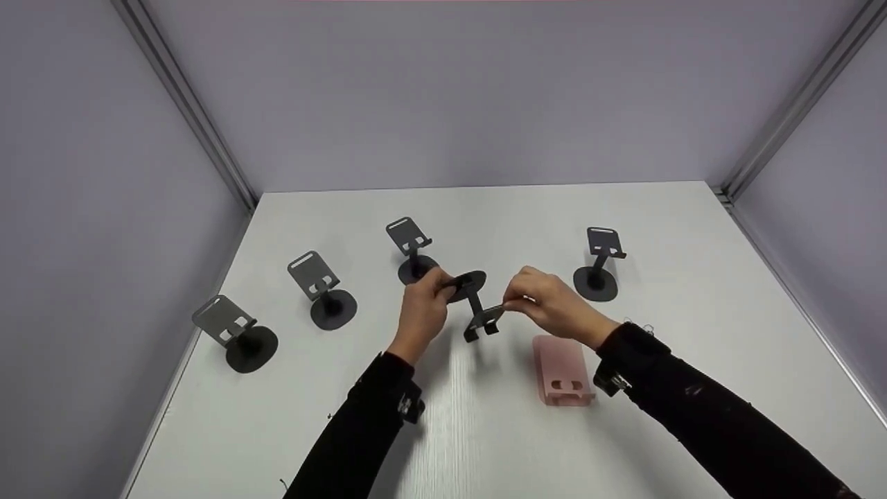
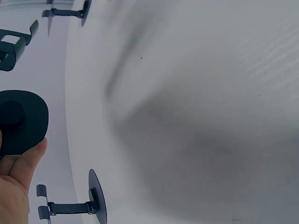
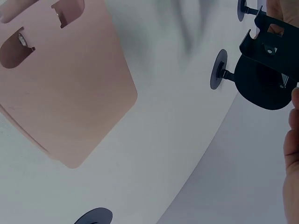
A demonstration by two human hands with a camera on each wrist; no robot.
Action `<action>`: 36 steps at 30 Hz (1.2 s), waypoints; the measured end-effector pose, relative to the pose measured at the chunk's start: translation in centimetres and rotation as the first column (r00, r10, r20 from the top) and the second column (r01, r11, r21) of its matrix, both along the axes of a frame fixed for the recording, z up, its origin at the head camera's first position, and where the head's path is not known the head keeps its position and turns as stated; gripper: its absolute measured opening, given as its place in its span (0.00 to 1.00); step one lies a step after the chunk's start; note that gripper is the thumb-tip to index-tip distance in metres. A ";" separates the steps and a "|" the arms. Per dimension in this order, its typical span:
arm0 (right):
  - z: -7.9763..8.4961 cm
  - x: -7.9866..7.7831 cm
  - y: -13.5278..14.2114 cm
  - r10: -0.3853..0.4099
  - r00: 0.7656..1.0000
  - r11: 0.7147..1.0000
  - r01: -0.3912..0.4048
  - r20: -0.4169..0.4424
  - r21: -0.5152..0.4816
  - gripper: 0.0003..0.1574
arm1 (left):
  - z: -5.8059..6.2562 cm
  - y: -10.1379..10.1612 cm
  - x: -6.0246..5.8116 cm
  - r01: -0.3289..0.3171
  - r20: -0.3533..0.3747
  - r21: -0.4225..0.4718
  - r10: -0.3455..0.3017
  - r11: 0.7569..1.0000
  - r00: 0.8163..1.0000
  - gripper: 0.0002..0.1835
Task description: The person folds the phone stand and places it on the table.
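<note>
Head view: black round-based stand (image 1: 475, 299), base (image 1: 474, 278) pinched in left-hand grip (image 1: 423, 308), plate (image 1: 487, 317) pinched in right-hand grip (image 1: 551, 303); step probably plate-angle setting; next move likely needs base steady

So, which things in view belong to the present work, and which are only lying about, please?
In the work:
dark stand, held by both hands
left grip, at its base
right grip, at its plate

Lying about, I would judge, as no hand touches them:
pink stand, folded flat
four other dark stands, unfolded
</note>
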State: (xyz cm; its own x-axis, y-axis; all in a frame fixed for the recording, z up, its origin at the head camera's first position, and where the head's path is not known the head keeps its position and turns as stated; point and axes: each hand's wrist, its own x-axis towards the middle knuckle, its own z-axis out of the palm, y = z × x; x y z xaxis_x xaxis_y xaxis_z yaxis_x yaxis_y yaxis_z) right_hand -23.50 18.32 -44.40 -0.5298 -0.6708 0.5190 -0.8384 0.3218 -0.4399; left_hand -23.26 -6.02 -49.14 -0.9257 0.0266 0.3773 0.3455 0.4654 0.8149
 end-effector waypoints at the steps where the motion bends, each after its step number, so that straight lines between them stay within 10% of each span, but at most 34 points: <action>1: 0.0 0.0 0.0 0.000 1.000 1.000 0.000 0.003 0.000 0.05 | 0.0 -0.1 0.0 0.004 0.002 -0.002 -0.004 1.000 1.000 0.03; 26: 0.0 -0.4 -0.5 -0.005 0.990 1.000 0.008 0.138 -0.022 0.06 | -0.2 -0.1 0.4 0.013 -0.162 -0.039 -0.019 0.999 0.987 0.03; 36: 0.6 -0.3 -0.8 -0.142 0.928 0.990 0.136 0.344 0.043 0.06 | 0.0 0.3 0.8 0.022 -0.226 -0.080 -0.039 0.997 0.973 0.03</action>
